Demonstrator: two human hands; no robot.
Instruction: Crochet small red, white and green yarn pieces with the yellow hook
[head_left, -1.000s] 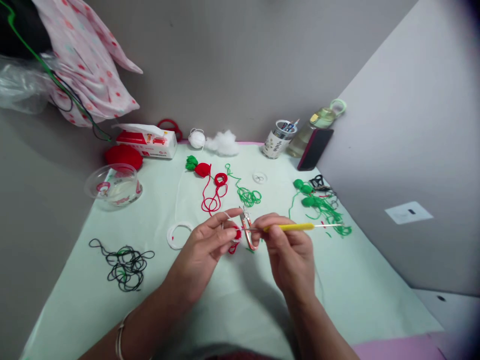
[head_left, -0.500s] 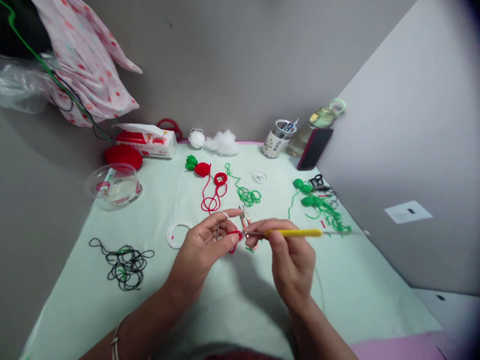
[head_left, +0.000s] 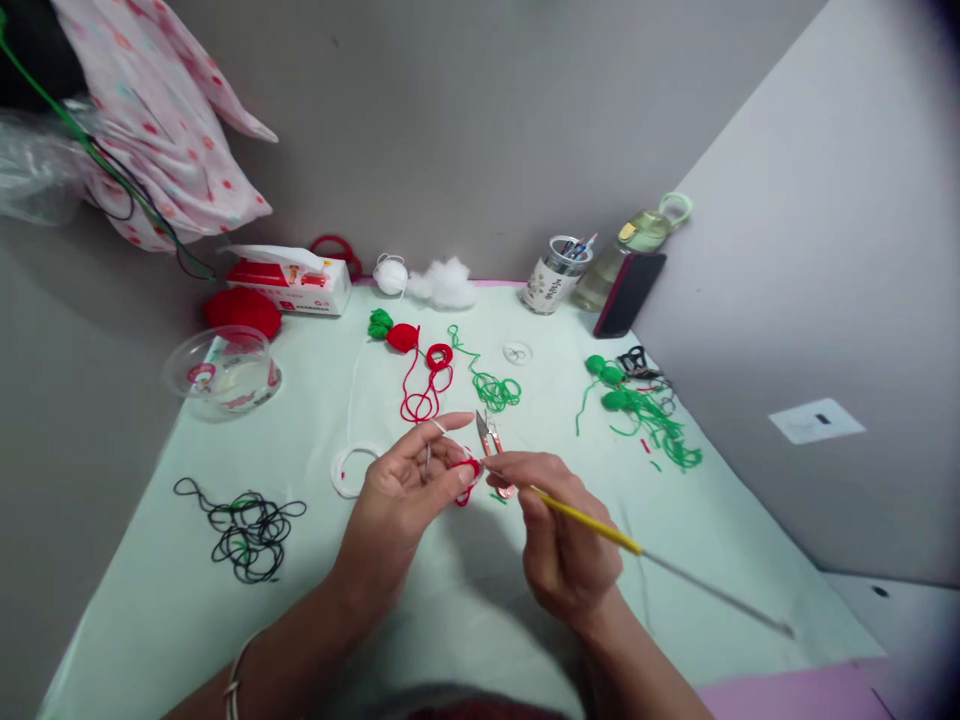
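My left hand point(head_left: 401, 490) pinches a small red crochet piece point(head_left: 466, 480) between thumb and fingers, with white yarn looped over its raised index finger. In my right hand point(head_left: 566, 530) is a crochet hook point(head_left: 589, 522) with a yellow grip and metal ends. Its near tip meets the red piece, while the far end slopes down to the right. Just behind the hands lie thread snips point(head_left: 491, 440). A ring of white yarn point(head_left: 339, 470) rests left of my left hand.
Black yarn point(head_left: 251, 540) lies tangled at left. Farther back are red yarn point(head_left: 420, 405), green yarn point(head_left: 495, 390), a plastic tub point(head_left: 240, 385), a tissue box point(head_left: 326, 290) and white stuffing point(head_left: 446, 285). A pen holder point(head_left: 547, 285), phone point(head_left: 630, 295) and green yarn pieces point(head_left: 660, 430) stand or lie right.
The crochet hook has swung from nearly level to sloping, its far end now lower right. My right hand has tilted and dropped slightly. My left hand keeps its pinch.
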